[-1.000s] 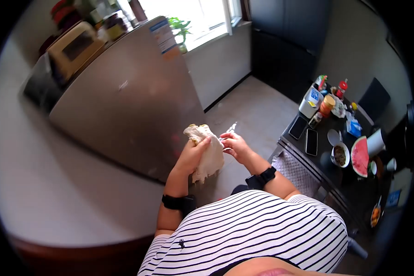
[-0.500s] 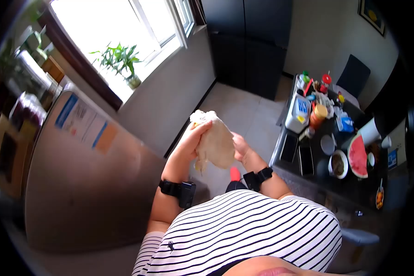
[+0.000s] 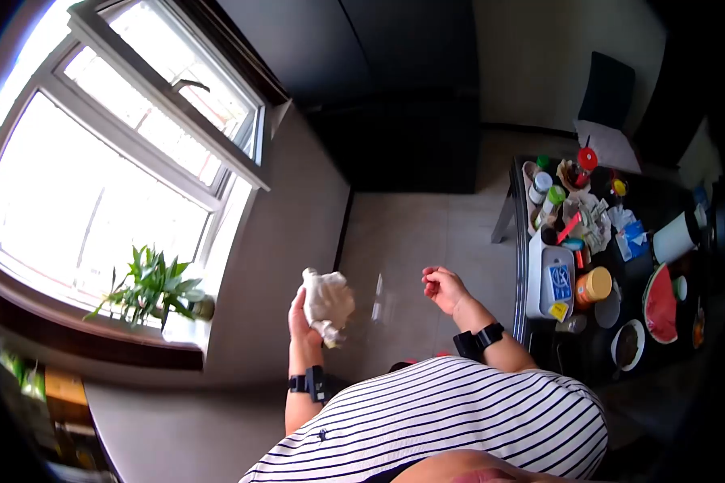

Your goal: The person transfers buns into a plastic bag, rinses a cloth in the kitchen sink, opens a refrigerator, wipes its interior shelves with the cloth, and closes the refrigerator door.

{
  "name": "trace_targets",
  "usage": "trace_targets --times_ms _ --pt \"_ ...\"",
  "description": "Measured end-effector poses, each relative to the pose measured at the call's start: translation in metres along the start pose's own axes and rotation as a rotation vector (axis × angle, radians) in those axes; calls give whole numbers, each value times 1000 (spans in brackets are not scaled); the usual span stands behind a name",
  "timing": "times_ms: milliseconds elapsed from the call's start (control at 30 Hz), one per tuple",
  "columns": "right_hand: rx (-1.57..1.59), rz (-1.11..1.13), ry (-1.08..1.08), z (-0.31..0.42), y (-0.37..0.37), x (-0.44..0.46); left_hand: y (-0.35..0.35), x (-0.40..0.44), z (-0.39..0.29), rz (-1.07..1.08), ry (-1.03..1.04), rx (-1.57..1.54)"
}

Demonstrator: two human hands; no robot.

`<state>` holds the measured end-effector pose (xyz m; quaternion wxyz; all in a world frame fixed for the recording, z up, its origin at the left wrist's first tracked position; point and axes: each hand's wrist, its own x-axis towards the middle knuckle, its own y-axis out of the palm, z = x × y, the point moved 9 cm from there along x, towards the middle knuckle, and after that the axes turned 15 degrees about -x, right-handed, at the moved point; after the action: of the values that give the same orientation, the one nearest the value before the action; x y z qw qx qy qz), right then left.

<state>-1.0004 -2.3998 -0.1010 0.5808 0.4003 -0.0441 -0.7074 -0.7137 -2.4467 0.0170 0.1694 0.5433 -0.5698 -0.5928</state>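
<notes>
My left hand (image 3: 300,320) grips a crumpled, soft cream-coloured item (image 3: 329,301), which looks like cloth or a glove, from its left side. Part of it hangs down near my wrist. To the right, apart from it, my right hand (image 3: 445,288) is raised over the floor with its fingers loosely bent and slightly apart. Nothing shows in them. Between the hands is a thin, whitish, translucent shape (image 3: 378,298), blurred; whether it is in the air or on the floor I cannot tell.
At the right stands a dark table (image 3: 517,266) with a white container (image 3: 539,278), jars, a watermelon piece (image 3: 661,306) and a bowl (image 3: 627,346). A leafy plant (image 3: 149,286) is by the open window on the left. Dark cabinets (image 3: 403,141) stand ahead.
The view has swung left toward the window, and the fridge front has mostly left it. My right hand has come away from the cream item, which stays in my left hand, now more bunched.
</notes>
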Motion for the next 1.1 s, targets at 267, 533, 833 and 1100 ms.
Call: trace_targets --times_ms 267,533,833,1100 --pt "27 -108 -206 102 7 96 5 117 -71 145 -254 -4" --pt "-71 -159 -277 237 57 193 133 236 -89 234 -193 305" --pt "-38 -131 -215 339 60 445 174 350 -110 315 -179 83" --pt "217 -165 -123 389 -1 609 214 424 -136 231 100 320"
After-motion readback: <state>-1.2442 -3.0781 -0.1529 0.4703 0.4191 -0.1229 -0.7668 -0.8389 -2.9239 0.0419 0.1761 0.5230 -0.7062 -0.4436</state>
